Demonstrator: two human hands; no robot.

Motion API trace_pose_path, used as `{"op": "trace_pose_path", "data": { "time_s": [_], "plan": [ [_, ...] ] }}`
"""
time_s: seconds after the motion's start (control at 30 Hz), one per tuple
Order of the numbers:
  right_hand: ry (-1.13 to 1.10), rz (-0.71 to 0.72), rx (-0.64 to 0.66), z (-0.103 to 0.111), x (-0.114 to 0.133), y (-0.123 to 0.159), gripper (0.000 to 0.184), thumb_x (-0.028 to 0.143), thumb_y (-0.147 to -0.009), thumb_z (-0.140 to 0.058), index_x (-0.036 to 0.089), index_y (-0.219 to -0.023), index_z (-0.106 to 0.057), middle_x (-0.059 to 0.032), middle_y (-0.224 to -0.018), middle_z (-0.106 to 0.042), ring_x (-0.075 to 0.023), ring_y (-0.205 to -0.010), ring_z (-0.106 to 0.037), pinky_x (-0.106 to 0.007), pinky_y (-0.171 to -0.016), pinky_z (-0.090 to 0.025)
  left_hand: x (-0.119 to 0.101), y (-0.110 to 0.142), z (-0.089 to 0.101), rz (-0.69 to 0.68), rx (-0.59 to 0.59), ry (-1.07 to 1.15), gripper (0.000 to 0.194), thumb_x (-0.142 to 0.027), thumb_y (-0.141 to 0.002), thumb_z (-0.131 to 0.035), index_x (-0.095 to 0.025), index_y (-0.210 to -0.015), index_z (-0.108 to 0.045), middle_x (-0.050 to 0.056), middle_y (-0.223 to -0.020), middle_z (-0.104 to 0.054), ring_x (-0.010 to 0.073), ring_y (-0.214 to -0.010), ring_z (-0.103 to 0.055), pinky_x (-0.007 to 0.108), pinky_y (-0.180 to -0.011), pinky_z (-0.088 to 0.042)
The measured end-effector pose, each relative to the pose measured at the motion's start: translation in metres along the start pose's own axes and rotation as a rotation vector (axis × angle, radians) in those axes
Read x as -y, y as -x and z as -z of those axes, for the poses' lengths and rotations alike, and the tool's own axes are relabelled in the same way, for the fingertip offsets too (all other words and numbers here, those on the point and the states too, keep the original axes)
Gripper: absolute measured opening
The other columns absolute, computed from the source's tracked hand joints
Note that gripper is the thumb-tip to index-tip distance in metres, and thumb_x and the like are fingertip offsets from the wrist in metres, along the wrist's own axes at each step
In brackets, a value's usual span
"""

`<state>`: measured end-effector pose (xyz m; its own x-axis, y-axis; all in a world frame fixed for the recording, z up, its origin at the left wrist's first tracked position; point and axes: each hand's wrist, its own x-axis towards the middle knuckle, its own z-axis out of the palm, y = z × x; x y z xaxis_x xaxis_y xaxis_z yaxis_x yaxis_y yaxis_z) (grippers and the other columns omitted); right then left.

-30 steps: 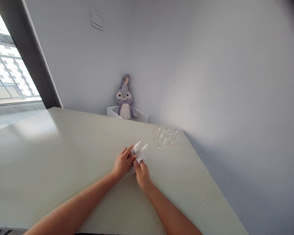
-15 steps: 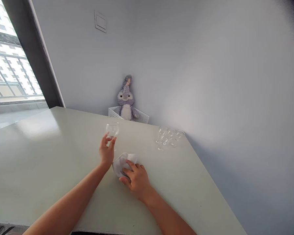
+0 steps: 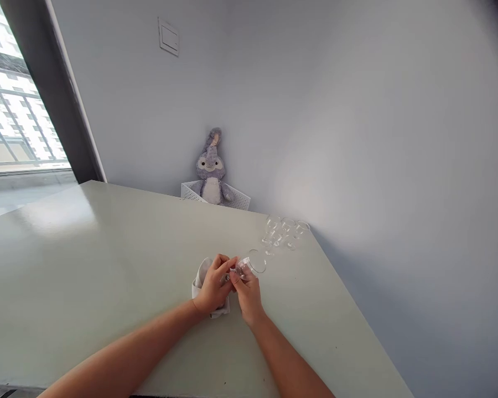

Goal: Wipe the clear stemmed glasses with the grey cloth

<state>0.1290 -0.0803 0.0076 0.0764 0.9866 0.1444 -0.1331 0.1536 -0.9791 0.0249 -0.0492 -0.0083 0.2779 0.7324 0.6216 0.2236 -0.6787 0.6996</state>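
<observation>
A clear stemmed glass (image 3: 256, 262) is tilted over the table, its mouth pointing right. My right hand (image 3: 248, 296) grips it near the stem and the lower bowl. My left hand (image 3: 216, 284) is closed at the stem end, its fingertips meeting those of the right; the fingers partly hide the foot. Beneath and behind my left hand lies a crumpled white cloth (image 3: 201, 273). Whether that hand touches the cloth, I cannot tell.
Several clear stemmed glasses (image 3: 288, 225) stand close together at the table's back right, near the wall. Behind the table (image 3: 128, 260) a plush rabbit (image 3: 211, 171) sits in a white perforated basket (image 3: 241, 201). A window is at the left.
My left hand has brought the glass down and right, tipping it from upright. My right hand has left the cloth and taken hold of the glass. The cloth has shifted and folded.
</observation>
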Motion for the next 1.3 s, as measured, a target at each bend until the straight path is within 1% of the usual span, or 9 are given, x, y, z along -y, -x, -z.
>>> {"op": "trace_pose_path", "data": {
  "time_s": [0.1, 0.2, 0.33, 0.43, 0.63, 0.93, 1.1, 1.23, 1.3],
  "plan": [
    [0.015, -0.04, -0.146, 0.006, 0.001, -0.005, 0.024, 0.041, -0.072, -0.06, 0.017, -0.079, -0.058, 0.0033, -0.062, -0.05, -0.0085, -0.052, -0.042, -0.021, -0.047, -0.035, 0.0, -0.002, 0.001, 0.033, 0.066, 0.053, 0.043, -0.017, -0.08, -0.045, -0.028, -0.122, -0.046, 0.004, -0.093, -0.048, 0.0144, -0.085, -0.05, 0.03, -0.076, -0.047],
    [0.031, -0.032, -0.363, 0.023, 0.005, -0.016, 0.026, 0.043, -0.07, -0.061, 0.018, -0.075, -0.056, 0.0061, -0.054, -0.044, -0.0065, -0.045, -0.035, -0.02, -0.043, -0.031, 0.004, -0.004, 0.005, 0.122, 0.077, 0.087, 0.043, -0.015, -0.079, -0.044, -0.028, -0.12, -0.048, 0.004, -0.097, -0.051, 0.0136, -0.088, -0.051, 0.03, -0.08, -0.045],
    [0.108, 0.031, -0.669, 0.065, 0.005, -0.036, 0.028, 0.045, -0.069, -0.06, 0.019, -0.08, -0.056, 0.0072, -0.053, -0.042, -0.0069, -0.044, -0.035, -0.021, -0.044, -0.033, 0.012, -0.007, 0.01, 0.359, 0.067, 0.13, 0.033, -0.019, -0.078, -0.043, -0.025, -0.108, -0.057, 0.001, -0.092, -0.057, 0.0129, -0.083, -0.054, 0.027, -0.075, -0.045],
    [0.208, 0.001, -0.793, 0.101, -0.004, -0.051, 0.029, 0.043, -0.069, -0.056, 0.018, -0.083, -0.056, 0.0066, -0.054, -0.043, -0.008, -0.045, -0.037, -0.022, -0.044, -0.034, 0.015, -0.008, 0.011, 0.498, 0.088, 0.127, 0.029, -0.025, -0.078, -0.043, -0.022, -0.1, -0.061, 0.001, -0.088, -0.06, 0.0135, -0.079, -0.056, 0.026, -0.072, -0.045],
    [0.281, -0.097, -0.827, 0.147, -0.026, -0.077, 0.03, 0.03, -0.06, -0.056, 0.015, -0.086, -0.059, -0.0001, -0.067, -0.056, -0.0114, -0.053, -0.047, -0.022, -0.044, -0.037, 0.007, -0.011, 0.013, 0.525, 0.219, 0.014, 0.028, -0.031, -0.077, -0.042, -0.024, -0.093, -0.063, -0.002, -0.085, -0.065, 0.0142, -0.081, -0.058, 0.024, -0.072, -0.043],
    [0.249, -0.111, -0.766, 0.164, -0.031, -0.104, 0.029, 0.021, -0.057, -0.055, 0.017, -0.085, -0.059, 0.0017, -0.068, -0.053, -0.0094, -0.051, -0.047, -0.02, -0.044, -0.042, 0.01, -0.011, 0.014, 0.497, 0.246, 0.027, 0.025, -0.029, -0.077, -0.043, -0.025, -0.092, -0.063, -0.002, -0.083, -0.065, 0.0139, -0.079, -0.058, 0.023, -0.07, -0.042],
    [0.187, -0.101, -0.839, 0.168, -0.035, -0.091, 0.031, 0.017, -0.056, -0.052, 0.018, -0.086, -0.054, 0.0009, -0.078, -0.053, -0.0081, -0.052, -0.049, -0.021, -0.046, -0.044, 0.011, -0.011, 0.013, 0.43, 0.175, -0.034, 0.025, -0.025, -0.079, -0.041, -0.024, -0.089, -0.064, -0.001, -0.084, -0.065, 0.0135, -0.077, -0.057, 0.024, -0.07, -0.044],
    [0.147, -0.08, -0.902, 0.172, -0.038, -0.072, 0.023, 0.021, -0.06, -0.049, 0.018, -0.082, -0.052, 0.0006, -0.076, -0.052, -0.0068, -0.047, -0.047, -0.023, -0.045, -0.043, 0.013, -0.015, 0.025, 0.206, 0.057, -0.278, 0.026, -0.021, -0.082, -0.039, -0.022, -0.087, -0.064, 0.002, -0.086, -0.064, 0.0173, -0.086, -0.053, 0.031, -0.079, -0.042],
    [0.142, -0.06, -0.89, 0.172, -0.038, -0.064, 0.021, 0.023, -0.061, -0.05, 0.018, -0.08, -0.051, 0.0007, -0.074, -0.052, -0.007, -0.048, -0.047, -0.023, -0.047, -0.044, 0.014, -0.019, 0.034, 0.173, 0.023, -0.417, 0.026, -0.021, -0.083, -0.038, -0.022, -0.09, -0.063, 0.004, -0.088, -0.064, 0.0193, -0.088, -0.051, 0.033, -0.08, -0.04]
  ]
}}
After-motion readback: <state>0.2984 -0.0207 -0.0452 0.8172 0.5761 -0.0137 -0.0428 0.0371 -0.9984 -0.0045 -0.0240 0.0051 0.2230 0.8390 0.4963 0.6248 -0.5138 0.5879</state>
